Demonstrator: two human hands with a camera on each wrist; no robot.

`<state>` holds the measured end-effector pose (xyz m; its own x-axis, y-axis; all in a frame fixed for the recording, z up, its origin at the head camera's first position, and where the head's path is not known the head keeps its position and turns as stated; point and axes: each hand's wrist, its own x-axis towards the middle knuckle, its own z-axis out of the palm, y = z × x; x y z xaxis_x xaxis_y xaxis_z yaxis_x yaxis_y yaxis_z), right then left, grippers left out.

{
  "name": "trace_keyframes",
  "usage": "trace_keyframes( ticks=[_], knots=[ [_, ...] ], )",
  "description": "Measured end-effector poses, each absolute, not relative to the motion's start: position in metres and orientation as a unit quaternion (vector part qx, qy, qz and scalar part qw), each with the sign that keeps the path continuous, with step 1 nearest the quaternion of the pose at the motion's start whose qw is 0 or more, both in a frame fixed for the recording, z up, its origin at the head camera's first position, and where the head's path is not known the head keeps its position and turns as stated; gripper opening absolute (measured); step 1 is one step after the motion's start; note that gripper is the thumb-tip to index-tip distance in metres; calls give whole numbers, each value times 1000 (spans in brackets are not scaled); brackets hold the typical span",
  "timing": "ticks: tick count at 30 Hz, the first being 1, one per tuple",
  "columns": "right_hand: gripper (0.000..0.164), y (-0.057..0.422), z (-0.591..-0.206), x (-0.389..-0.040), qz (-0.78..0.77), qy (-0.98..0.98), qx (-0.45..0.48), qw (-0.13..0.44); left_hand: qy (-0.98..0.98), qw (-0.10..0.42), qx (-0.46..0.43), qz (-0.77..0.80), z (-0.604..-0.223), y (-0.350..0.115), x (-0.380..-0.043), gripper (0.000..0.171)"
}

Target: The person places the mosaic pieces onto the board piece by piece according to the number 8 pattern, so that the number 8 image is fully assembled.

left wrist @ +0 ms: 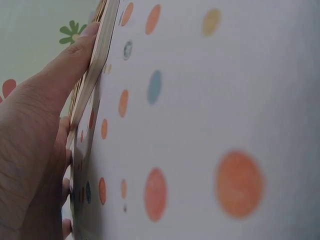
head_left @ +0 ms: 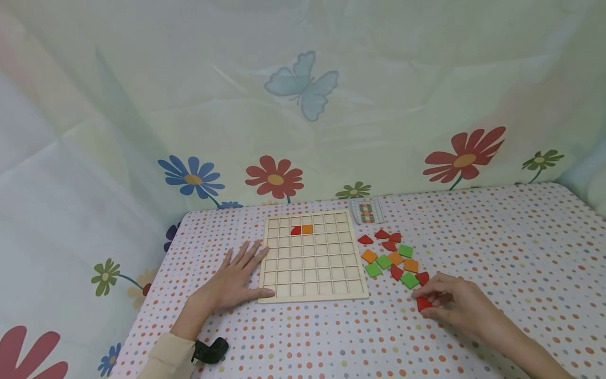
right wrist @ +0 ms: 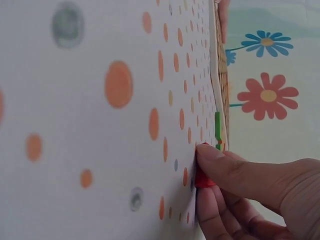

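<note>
A light wooden grid board (head_left: 309, 262) lies on the table, its square cells marked off by raised strips. Two tiles sit in its upper rows: a red quarter-circle tile (head_left: 296, 230) and, beside it on the right, an orange square tile (head_left: 307, 229). My left hand (head_left: 232, 281) rests at the board's left side with fingers spread; its thumb (left wrist: 80, 52) lies along the board's edge in the left wrist view. To the right of the board, my right hand (head_left: 456, 302) pinches another red tile (head_left: 423, 303) between thumb and fingers, low over the tablecloth. The fingers partly hide that tile.
Loose red, green square (head_left: 405, 250) and orange square tiles (head_left: 369, 256) lie between board and right hand. A small pattern card (head_left: 366, 211) lies at the board's upper right corner. Dotted cloth (head_left: 303, 342) covers the table; a flowered curtain (head_left: 369, 131) hangs behind.
</note>
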<state>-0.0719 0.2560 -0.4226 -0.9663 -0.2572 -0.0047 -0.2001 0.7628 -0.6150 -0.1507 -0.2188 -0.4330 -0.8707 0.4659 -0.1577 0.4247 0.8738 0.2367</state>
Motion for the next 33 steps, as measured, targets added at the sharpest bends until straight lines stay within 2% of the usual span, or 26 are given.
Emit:
trace_keyframes(
  ticks=[8, 17, 25, 33],
  knots=[
    [31, 252, -420, -69, -312, 944, -100, 28, 963, 99, 232, 94, -433, -217, -154, 105],
    [25, 244, -414, -78, -350, 926, -135, 30, 963, 100, 231, 97, -433, -220, -154, 105],
    [26, 214, -391, -111, -360, 912, -192, -29, 964, 99, 230, 94, -432, -219, -154, 105],
    [24, 170, -374, -162, -403, 877, -260, -25, 963, 103, 230, 98, -434, -217, -153, 105]
  ],
)
